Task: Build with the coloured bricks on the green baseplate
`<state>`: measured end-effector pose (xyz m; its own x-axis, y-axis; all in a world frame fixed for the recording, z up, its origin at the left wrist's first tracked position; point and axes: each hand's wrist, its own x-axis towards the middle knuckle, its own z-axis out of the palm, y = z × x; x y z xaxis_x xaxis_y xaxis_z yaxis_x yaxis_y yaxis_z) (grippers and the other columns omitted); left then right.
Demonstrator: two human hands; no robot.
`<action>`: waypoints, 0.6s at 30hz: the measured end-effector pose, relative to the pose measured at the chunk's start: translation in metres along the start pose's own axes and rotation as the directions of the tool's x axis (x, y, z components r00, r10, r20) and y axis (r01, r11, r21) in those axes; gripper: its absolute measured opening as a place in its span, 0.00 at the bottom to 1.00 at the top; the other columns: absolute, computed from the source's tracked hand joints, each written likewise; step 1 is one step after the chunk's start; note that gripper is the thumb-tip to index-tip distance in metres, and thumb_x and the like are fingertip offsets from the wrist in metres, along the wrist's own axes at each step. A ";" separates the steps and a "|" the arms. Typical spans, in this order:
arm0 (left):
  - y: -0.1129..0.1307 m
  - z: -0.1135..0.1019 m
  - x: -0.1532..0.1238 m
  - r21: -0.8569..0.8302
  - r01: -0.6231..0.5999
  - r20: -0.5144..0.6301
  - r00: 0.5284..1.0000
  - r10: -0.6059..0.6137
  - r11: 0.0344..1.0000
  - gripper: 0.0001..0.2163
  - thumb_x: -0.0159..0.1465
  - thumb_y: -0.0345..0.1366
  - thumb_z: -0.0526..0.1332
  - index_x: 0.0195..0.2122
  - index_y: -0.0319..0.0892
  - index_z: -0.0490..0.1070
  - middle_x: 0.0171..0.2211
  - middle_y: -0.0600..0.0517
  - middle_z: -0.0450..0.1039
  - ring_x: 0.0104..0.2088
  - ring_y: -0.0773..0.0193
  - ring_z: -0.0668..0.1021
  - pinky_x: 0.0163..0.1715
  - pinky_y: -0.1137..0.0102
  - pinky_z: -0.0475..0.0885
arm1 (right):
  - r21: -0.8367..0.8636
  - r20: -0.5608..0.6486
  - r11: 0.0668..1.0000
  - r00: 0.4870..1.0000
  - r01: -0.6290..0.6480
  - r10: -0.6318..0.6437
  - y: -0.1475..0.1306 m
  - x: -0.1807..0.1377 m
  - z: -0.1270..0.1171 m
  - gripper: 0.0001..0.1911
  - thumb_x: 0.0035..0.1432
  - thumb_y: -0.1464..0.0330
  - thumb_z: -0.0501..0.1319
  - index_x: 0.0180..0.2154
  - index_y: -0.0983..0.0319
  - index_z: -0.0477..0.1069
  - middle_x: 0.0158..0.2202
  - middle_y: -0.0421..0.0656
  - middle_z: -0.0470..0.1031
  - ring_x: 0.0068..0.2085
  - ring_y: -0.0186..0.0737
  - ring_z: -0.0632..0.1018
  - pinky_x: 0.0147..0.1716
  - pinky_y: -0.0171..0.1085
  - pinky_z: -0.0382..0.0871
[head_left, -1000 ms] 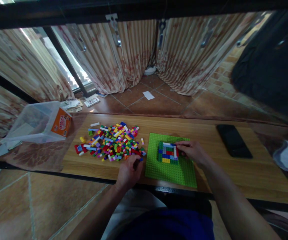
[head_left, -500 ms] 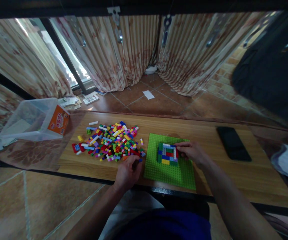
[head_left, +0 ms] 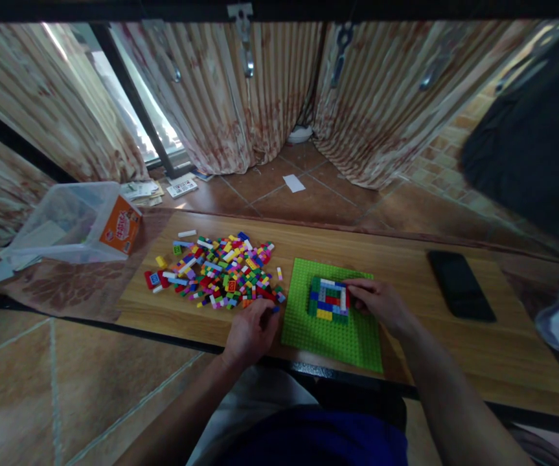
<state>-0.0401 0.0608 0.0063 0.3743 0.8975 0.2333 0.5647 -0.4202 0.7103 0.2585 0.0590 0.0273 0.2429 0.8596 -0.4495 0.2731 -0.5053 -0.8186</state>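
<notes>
Left hand (head_left: 254, 333) was at the near right edge of a loose brick pile (head_left: 230, 272), palm low, fingers curled, a small blue brick (head_left: 275, 310) right at the fingertips; couldn't tell if it was pinched or just touched. Right hand (head_left: 381, 304) reached in from the right over a green baseplate (head_left: 328, 343), thumb and forefinger at the right side of the brick build (head_left: 328, 301); fingers bent, couldn't tell whether they gripped a piece or only pressed on it. Build stood on the baseplate, upper middle part, a roughly square frame with blue, green, white, yellow and red pieces, red showing inside. Baseplate lay flat on the wooden bench (head_left: 186, 327), just right of the pile. Pile was mixed colours, mostly small pieces, with a white bar (head_left: 187, 233) at its far left and a yellow brick (head_left: 161, 262) on the left edge. Black phone (head_left: 461, 286) lay farther right, apart from the baseplate. Clear plastic box (head_left: 65, 254) with an orange label (head_left: 121, 225) sat left of the pile. Behind: striped curtains (head_left: 211, 97), tiled floor (head_left: 332, 194), white paper (head_left: 293, 183) on it.
</notes>
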 end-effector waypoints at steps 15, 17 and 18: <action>-0.002 0.001 -0.001 -0.005 -0.012 0.008 1.000 0.012 1.000 0.02 0.65 0.33 0.57 0.37 0.43 0.68 0.31 0.53 0.73 0.31 0.64 0.76 0.32 0.71 0.69 | 0.076 0.145 0.996 0.987 0.051 -0.062 0.002 -0.007 -0.008 0.27 0.41 0.63 0.69 0.46 0.63 0.75 0.35 0.43 0.79 0.31 0.35 0.75 0.27 0.35 0.66; -0.002 0.001 0.000 -0.001 -0.014 0.009 1.000 0.014 1.000 0.02 0.65 0.33 0.57 0.37 0.43 0.68 0.31 0.53 0.73 0.31 0.64 0.76 0.32 0.71 0.69 | 0.088 0.157 0.994 0.985 0.061 -0.074 0.002 -0.007 -0.008 0.27 0.40 0.63 0.69 0.45 0.62 0.75 0.34 0.42 0.79 0.30 0.36 0.75 0.27 0.35 0.65; -0.002 0.001 0.000 0.000 -0.014 0.009 1.000 0.014 1.000 0.02 0.65 0.33 0.57 0.37 0.43 0.68 0.31 0.53 0.73 0.31 0.64 0.76 0.32 0.71 0.69 | 0.090 0.158 0.994 0.984 0.068 -0.082 0.002 -0.006 -0.007 0.26 0.39 0.63 0.69 0.45 0.62 0.75 0.34 0.42 0.79 0.30 0.35 0.74 0.26 0.34 0.65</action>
<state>-0.0408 0.0613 0.0038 0.3886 0.8904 0.2369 0.5595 -0.4324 0.7071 0.2644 0.0521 0.0312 0.0692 0.8992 -0.4320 0.2042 -0.4366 -0.8762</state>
